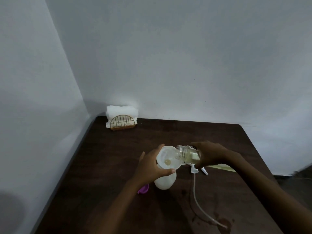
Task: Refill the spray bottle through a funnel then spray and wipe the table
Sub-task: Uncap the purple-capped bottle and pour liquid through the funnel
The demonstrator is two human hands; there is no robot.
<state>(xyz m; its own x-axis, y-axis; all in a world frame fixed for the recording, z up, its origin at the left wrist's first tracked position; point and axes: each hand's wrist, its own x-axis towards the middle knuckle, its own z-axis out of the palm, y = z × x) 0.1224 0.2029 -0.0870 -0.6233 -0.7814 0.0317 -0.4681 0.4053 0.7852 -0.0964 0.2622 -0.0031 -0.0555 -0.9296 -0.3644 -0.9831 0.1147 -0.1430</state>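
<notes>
Head view: the left hand (150, 166) cups the funnel (166, 157), thumb on the near rim, fingers curved round the far side. The funnel sits in the white spray bottle (166, 182), upright mid-table (118, 166). The right hand (211, 153) grips a clear jar (187, 153), tipped with its mouth over the funnel, pale liquid inside. The sprayer (194, 168) lies just right of the bottle, its tube (197, 205) trailing to a wet patch. A purple cap (143, 189) lies by the left wrist, and napkins (122, 114) stand in the far corner.

A gold wire holder (122, 122) packed with white napkins (121, 110) stands at the surface's (168, 132) far left corner, against the wall (185, 65).
</notes>
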